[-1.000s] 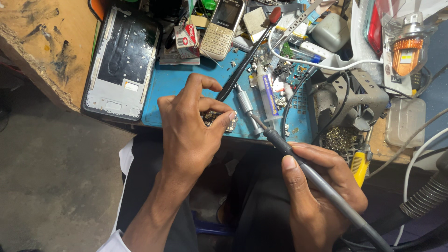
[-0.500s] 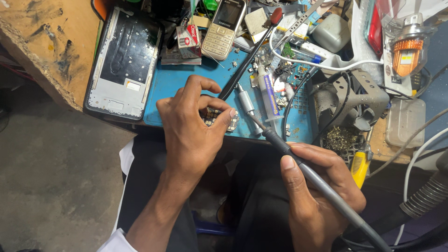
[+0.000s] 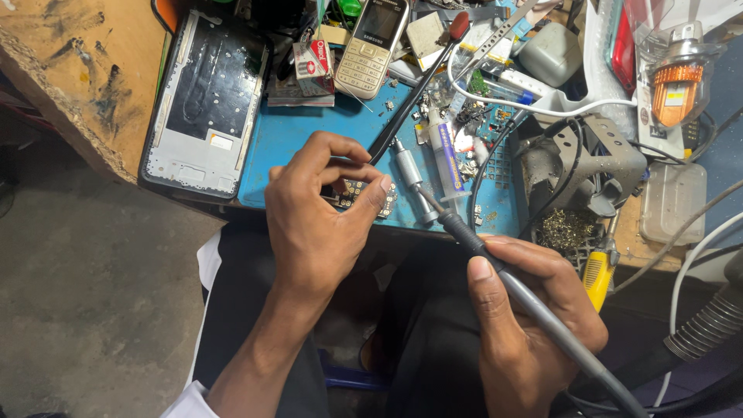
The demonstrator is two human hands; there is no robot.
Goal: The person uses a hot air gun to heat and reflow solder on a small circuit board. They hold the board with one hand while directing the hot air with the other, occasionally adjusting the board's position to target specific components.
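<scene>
Table (image 3: pixel 70 85): worn wood, chipped along its near edge, carrying a blue mat (image 3: pixel 309 147) crowded with parts. All places below are given relative to the mat.

Phone frame (image 3: pixel 205 101): lies flat over the mat's left edge, stripped, dark inside with a pale lower end.

Left hand (image 3: pixel 317 224): at the mat's near edge, fingers curled narrow. Thumb and forefinger pinch a small board (image 3: pixel 357 193) down against the mat; the board shows only between the fingertips, the rest hidden under the hand. The same hand holds the lower end of a brush (image 3: pixel 414 93), whose dark handle slants up and right across the mat to a red-brown tip.

Right hand (image 3: pixel 534 325): below and right of the mat, off the table, closed around the grey grip of an iron (image 3: pixel 464 232). The iron's metal front end reaches up-left onto the mat and stops just right of the board, near the left fingertips; contact with the board cannot be told.

Stand (image 3: pixel 588 166): grey metal, at the mat's right edge, wires looped over it.

Keypad phone (image 3: pixel 373 46): gold, at the mat's far edge, face up.

Syringe (image 3: pixel 445 151): on the mat, right of the iron's tip, lying lengthwise.

Screwdriver (image 3: pixel 597 279): yellow handle, off the mat's right near corner, just above the right hand.
</scene>
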